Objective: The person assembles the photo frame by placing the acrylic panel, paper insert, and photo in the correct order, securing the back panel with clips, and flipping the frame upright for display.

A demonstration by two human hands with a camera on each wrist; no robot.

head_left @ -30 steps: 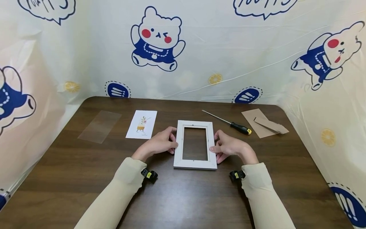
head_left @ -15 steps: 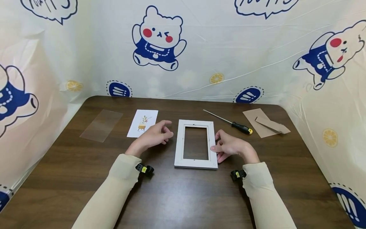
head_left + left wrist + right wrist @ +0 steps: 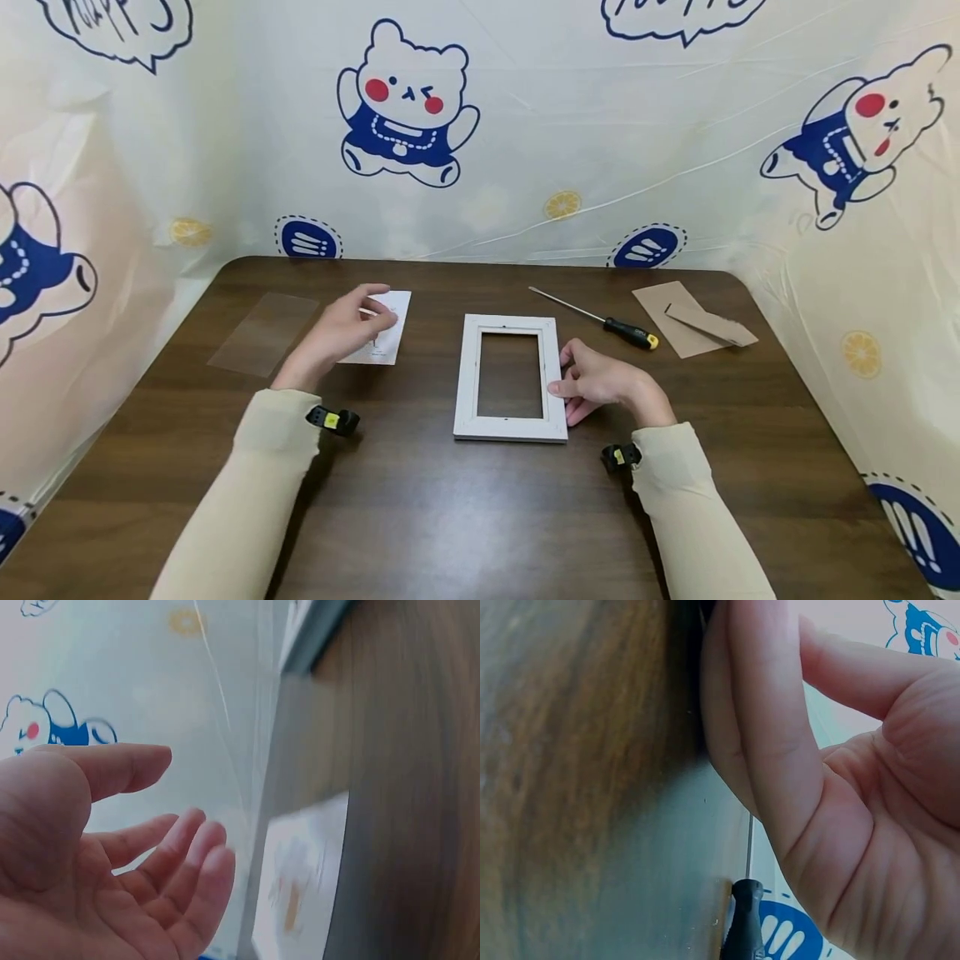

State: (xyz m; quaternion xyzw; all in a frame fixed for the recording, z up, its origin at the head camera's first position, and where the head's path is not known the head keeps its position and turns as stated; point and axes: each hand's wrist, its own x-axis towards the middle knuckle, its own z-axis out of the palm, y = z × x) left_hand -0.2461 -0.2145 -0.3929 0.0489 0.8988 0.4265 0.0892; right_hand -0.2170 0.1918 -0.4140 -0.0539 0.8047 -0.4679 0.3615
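White frame (image 3: 468, 379) lies on the table (image 3: 450, 517), pinched at three o'clock by the right hand (image 3: 600, 383), probably for steadiness, while the left hand (image 3: 343, 328), wide and holding nothing, hovers at ten o'clock above the card (image 3: 387, 343).

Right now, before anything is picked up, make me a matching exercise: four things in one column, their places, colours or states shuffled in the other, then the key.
Column one
1. white frame
2. screwdriver
3. clear sheet
4. left hand

Column two
A. partly black and yellow
B. in the air, hiding part of the printed card in the head view
C. held at its right side by the right hand
D. flat on the table, left of the card

Pairs: 1-C, 2-A, 3-D, 4-B
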